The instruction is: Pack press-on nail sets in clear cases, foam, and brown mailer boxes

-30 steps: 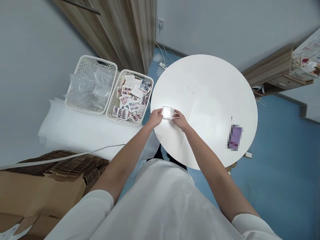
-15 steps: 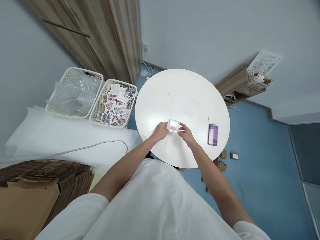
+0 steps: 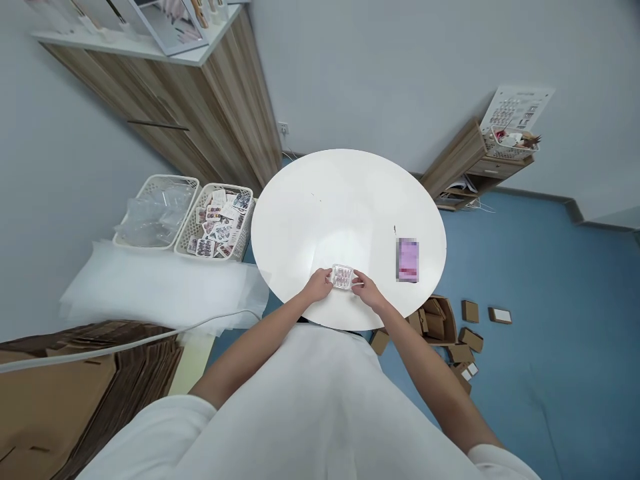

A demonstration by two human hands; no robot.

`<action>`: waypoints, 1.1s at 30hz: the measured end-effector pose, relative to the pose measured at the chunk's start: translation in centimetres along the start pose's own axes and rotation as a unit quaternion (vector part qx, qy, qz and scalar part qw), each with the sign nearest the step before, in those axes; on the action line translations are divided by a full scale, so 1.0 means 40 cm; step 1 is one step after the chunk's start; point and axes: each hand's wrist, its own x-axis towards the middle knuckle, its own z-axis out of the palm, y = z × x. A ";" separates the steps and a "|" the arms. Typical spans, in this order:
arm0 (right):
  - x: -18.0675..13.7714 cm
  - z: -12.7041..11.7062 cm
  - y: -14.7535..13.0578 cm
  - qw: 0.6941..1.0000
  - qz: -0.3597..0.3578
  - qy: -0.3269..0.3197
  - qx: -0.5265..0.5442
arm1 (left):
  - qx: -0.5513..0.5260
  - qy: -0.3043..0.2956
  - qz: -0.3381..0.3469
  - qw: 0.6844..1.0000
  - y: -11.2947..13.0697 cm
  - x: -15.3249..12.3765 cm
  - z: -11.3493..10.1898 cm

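Note:
A small clear plastic case of pinkish press-on nails [image 3: 342, 277] is held level above the near part of the white round table [image 3: 345, 187]. My left hand [image 3: 319, 285] grips its left edge between thumb and fingers. On the opposite side, my right hand [image 3: 367, 289] pinches the right edge. The nails show in rows through the clear plastic. To the right on the tabletop lies a blurred purple phone-like rectangle [image 3: 408, 260].
Left of the table stand a basket of clear plastic bags [image 3: 145, 247] and a basket of nail cards [image 3: 245, 233]. White foam sheets [image 3: 165, 287] and flattened cardboard [image 3: 55, 407] lie nearer. Small brown boxes [image 3: 470, 311] are on the floor at right. A wooden cabinet [image 3: 235, 100] stands behind.
My view has tilted up, showing the cabinet top. The case now shows full rows of nails, where a white panel covered its upper part before. Both hands still hold its sides.

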 end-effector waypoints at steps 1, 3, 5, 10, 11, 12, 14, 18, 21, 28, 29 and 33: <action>0.000 0.003 0.009 1.000 0.000 -0.007 0.005 | 0.010 0.001 0.002 1.000 -0.003 -0.004 0.005; 0.001 0.010 0.023 1.000 0.000 -0.019 0.008 | 0.024 0.004 0.008 1.000 -0.008 -0.014 0.010; 0.003 0.018 0.032 1.000 0.001 -0.029 0.003 | 0.030 0.006 0.011 0.999 -0.012 -0.021 0.013; 0.015 0.032 0.040 0.999 -0.002 -0.040 -0.019 | 0.030 -0.008 -0.015 0.999 -0.012 -0.027 0.021; 0.018 0.033 0.041 0.999 -0.006 -0.042 -0.023 | 0.030 -0.010 -0.021 0.999 -0.012 -0.028 0.024; 0.020 0.035 0.043 0.999 -0.010 -0.042 -0.030 | 0.030 -0.009 -0.027 0.999 -0.013 -0.030 0.026; 0.016 0.038 0.050 0.998 -0.025 -0.027 -0.060 | 0.032 0.002 -0.035 0.999 -0.019 -0.038 0.030; -0.025 0.041 0.079 0.978 -0.102 0.027 -0.179 | 0.069 0.020 0.008 0.997 -0.046 -0.069 0.023; -0.066 0.045 0.107 0.944 -0.164 0.007 -0.285 | 0.135 -0.040 0.080 0.987 -0.073 -0.094 0.006; -0.086 0.069 0.142 0.862 -0.220 0.005 -0.458 | 0.239 -0.127 0.144 0.952 -0.098 -0.106 -0.014; -0.084 0.072 0.143 0.855 -0.223 0.008 -0.468 | 0.246 -0.130 0.146 0.949 -0.099 -0.104 -0.013; -0.082 0.075 0.145 0.840 -0.239 0.010 -0.487 | 0.262 -0.128 0.158 0.943 -0.106 -0.097 -0.010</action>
